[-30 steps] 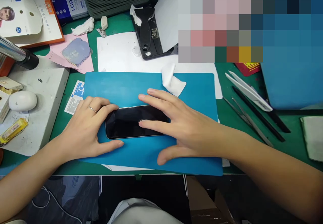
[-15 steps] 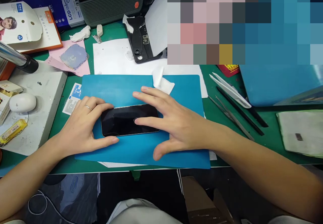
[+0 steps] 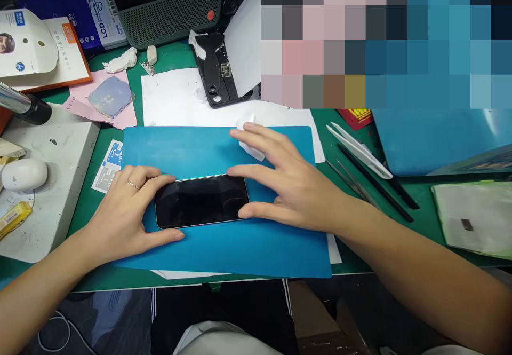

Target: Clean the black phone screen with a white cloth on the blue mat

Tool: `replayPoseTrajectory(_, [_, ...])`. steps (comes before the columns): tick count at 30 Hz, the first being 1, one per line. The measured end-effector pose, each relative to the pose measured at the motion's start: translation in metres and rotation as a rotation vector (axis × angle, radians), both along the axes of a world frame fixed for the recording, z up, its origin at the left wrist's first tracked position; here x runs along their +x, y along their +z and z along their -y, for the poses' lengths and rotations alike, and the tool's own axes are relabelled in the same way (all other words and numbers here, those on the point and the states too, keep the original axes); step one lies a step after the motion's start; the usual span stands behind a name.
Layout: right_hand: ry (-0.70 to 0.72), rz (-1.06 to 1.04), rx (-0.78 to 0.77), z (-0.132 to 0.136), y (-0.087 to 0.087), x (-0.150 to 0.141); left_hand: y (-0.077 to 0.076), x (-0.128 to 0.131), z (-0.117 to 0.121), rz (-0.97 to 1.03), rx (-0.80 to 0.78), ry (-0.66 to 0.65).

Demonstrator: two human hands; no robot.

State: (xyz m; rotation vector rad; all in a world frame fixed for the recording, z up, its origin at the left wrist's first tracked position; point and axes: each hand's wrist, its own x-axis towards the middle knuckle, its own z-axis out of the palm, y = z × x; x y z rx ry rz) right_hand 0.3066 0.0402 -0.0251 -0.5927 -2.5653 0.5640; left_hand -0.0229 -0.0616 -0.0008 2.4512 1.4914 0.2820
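Note:
A black phone [image 3: 200,200] lies screen up on a blue mat [image 3: 224,243]. My left hand [image 3: 128,211], with a ring on one finger, grips the phone's left end between forefinger and thumb. My right hand [image 3: 288,184] rests at the phone's right end, fingers spread; thumb and one finger touch the phone's right edge, and the upper fingers reach toward a white wipe [image 3: 250,141] at the mat's far edge. Nothing is held in the right hand.
White paper [image 3: 172,96] and an opened black phone body [image 3: 216,72] lie behind the mat. Tweezers and thin tools [image 3: 360,163] lie right of it on the green mat. A pink sheet with a grey pad [image 3: 110,96], boxes and a white block [image 3: 56,163] stand at left.
My right hand slid off the screen to the phone's right end, and its thumb came up against the edge. The left hand kept its grip. The camera shifted slightly.

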Motion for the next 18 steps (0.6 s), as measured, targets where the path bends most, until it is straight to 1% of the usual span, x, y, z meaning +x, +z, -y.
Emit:
replayPoseTrajectory(1, [-0.020,-0.011,-0.003,-0.0004,0.0004,0.0006,-0.0002,-0.0001,0.0004,-0.001,0.000,0.003])
replayPoseTrajectory(2, [-0.005,-0.022,-0.003,-0.0006,0.0005,0.0011,-0.0003,-0.0001,0.0008,0.000,0.001,0.006])
replayPoseTrajectory(5, [0.132,-0.020,0.006,0.0003,-0.0001,0.0011,-0.0002,0.0000,0.0020,0.010,0.003,0.015])
replayPoseTrajectory(6, [0.149,-0.004,0.008,0.0007,-0.0005,0.0009,-0.0003,-0.0001,0.0023,0.012,0.002,0.015])
replayPoseTrajectory(7, [0.133,0.009,0.011,0.0011,-0.0008,0.0007,-0.0003,-0.0002,0.0026,0.012,0.000,0.014])
replayPoseTrajectory(10, [0.000,-0.005,0.018,0.0017,-0.0009,0.0009,-0.0002,-0.0003,0.0028,0.016,-0.005,0.015])
replayPoseTrajectory(11, [-0.008,-0.019,0.017,0.0019,-0.0006,0.0010,0.0000,-0.0002,0.0026,0.020,-0.006,0.017])
replayPoseTrajectory(15, [0.116,-0.006,0.019,0.0012,0.0025,0.0000,0.0013,-0.0004,0.0019,0.029,-0.021,0.024])
replayPoseTrajectory(16, [0.104,0.003,0.025,-0.0001,0.0038,-0.0002,0.0014,-0.0006,0.0018,0.027,-0.026,0.030])
replayPoseTrajectory(18, [-0.009,-0.012,0.035,-0.0047,0.0065,0.0005,0.0010,-0.0015,0.0020,0.018,-0.035,0.038])
